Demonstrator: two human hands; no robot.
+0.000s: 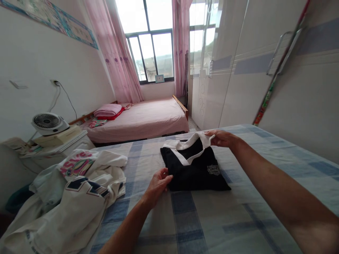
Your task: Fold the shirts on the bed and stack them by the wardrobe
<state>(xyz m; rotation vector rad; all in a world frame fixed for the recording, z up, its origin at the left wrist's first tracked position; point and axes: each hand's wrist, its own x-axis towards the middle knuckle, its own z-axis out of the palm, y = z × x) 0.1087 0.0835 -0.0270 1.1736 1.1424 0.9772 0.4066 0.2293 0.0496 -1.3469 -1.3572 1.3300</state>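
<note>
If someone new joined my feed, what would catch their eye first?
Likely the folded, white-collared black shirt on the blue-and-white checked sheet, the left hand at its left edge and the right hand holding its collar. Next, the heap of white printed clothes at the left, then the bright window between pink curtains behind.

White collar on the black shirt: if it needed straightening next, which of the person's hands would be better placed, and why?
Probably the right hand: its fingers are already at the collar. The left hand is at the shirt's near left edge, farther from the collar.
</note>
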